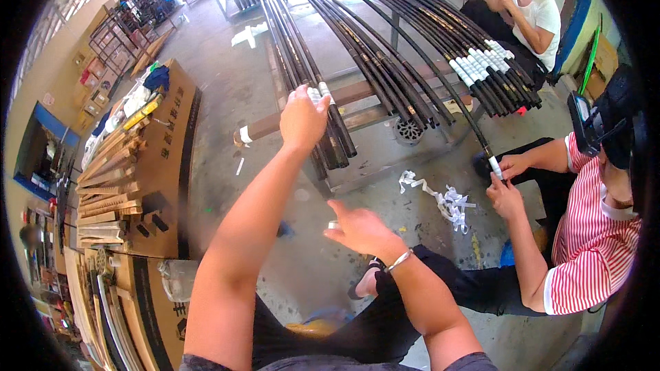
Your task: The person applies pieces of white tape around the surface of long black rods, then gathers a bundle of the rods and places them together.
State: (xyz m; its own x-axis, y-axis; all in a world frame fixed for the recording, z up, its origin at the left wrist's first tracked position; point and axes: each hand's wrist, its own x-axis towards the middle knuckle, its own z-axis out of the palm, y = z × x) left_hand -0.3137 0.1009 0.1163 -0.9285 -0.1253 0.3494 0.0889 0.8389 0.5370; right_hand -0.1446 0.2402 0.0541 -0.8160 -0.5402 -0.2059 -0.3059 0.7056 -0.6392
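My left hand [302, 120] reaches out over a row of long black rods [292, 48], its fingers closed around one rod near its near end. White wrapping [322, 91] shows on the rods right beside those fingers. Lower and nearer to me, my right hand [364, 228] hovers over the floor with thumb and forefinger apart. A small white band [333, 225] sits by its fingers; whether it is worn or held is unclear. On that wrist is a silver bracelet [399, 260].
More black rods [385, 75] lie across a metal rack [364, 117], several with white-wrapped ends. At right, a person in a striped shirt [584, 254] handles one rod; another in white [540, 20] sits behind. White strips [450, 206] litter the floor. Cardboard boxes [180, 117] with wooden pieces stand left.
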